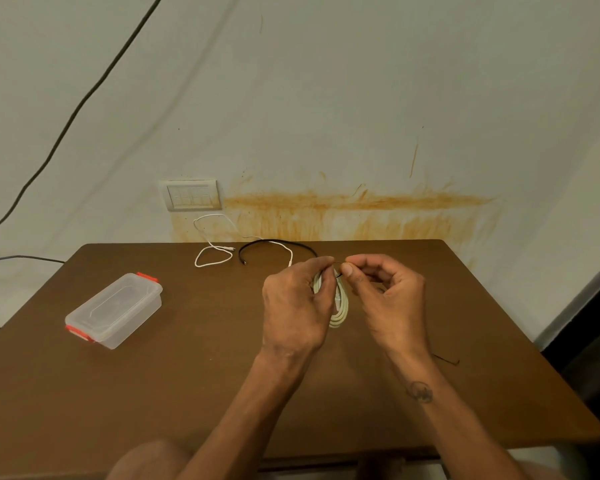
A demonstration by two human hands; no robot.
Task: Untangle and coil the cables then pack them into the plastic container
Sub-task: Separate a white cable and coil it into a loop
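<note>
A coiled pale grey cable (340,306) hangs between both hands above the middle of the brown table (187,393). My left hand (293,306) grips the coil's upper part. My right hand (385,292) pinches a thin dark tie at the top of the coil, thumb and forefinger together. A thin white cable (212,258) and a black cable (278,245) lie loose and crossed near the far edge. The clear plastic container (115,310) with red latches stands at the left with its lid on.
A short thin dark tie (447,360) lies on the table right of my right forearm. A wall switch plate (192,195) sits behind the table. A dark cord (84,105) runs down the wall at the left.
</note>
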